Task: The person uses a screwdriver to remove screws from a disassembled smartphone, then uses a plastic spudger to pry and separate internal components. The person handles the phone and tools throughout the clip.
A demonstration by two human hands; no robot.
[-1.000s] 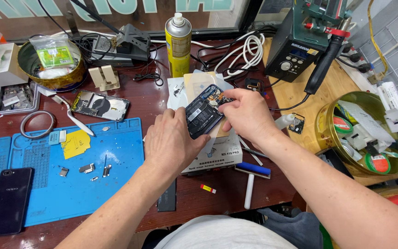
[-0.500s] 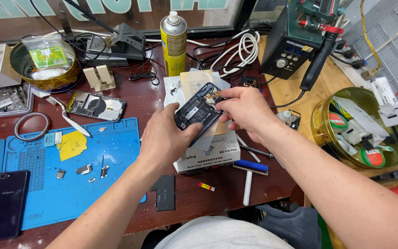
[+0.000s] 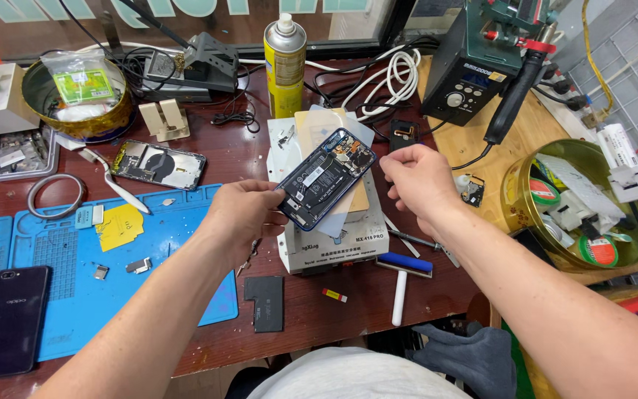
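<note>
Head view: left hand (image 3: 241, 214) grips the lower end of an opened blue smartphone (image 3: 326, 177), back cover off and circuit boards showing, and holds it tilted above a white heating-plate box (image 3: 334, 240) on the dark red worktop (image 3: 208, 166). Right hand (image 3: 419, 181) hovers just beside the phone's upper end, fingers loosely curled and holding nothing that can be made out. This looks like a check of the exposed internals partway through a teardown; working further inside would seem to call for a firm left grip and a fine tool in the right.

A gold tin (image 3: 75, 111) at back left holds a green packet in a clear bag. A round greenish bowl (image 3: 515, 192) at right holds rolls of tape and white bits. A small clear tray (image 3: 16, 151) holds metal parts. A black phone (image 3: 12, 318) lies on the blue mat (image 3: 179, 236).
</note>
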